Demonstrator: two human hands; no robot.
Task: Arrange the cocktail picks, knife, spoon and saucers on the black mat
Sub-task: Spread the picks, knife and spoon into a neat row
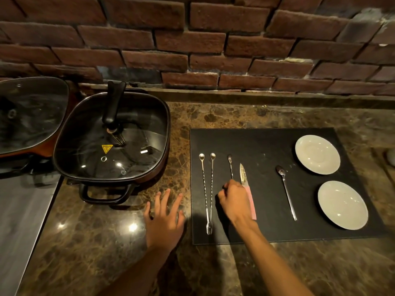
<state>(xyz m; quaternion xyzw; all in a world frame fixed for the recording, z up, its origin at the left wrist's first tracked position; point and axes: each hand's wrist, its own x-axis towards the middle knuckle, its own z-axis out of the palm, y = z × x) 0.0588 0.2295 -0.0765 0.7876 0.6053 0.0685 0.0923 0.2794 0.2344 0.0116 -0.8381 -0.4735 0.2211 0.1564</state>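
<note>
Both forearms reach up from the frame's bottom: left hand (164, 218) flat, fingers spread, on the marble counter (106, 242); right hand (234, 200) pinches a third cocktail pick (230, 165) mid-frame on the black mat (267, 231), touching the pink-handled knife (245, 182).

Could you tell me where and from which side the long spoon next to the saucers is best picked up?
Pinch the spoon mid-handle from above. It lies flat on the black mat, its thin straight handle clear on both sides, saucers to its right.

mat (267, 227): matt black, faintly grained, stitched edge
picks (207, 189): shiny twisted metal
knife (243, 175): patterned metal blade, pink handle
saucers (317, 154): glossy white glaze
counter (102, 242): polished brown marble
</note>
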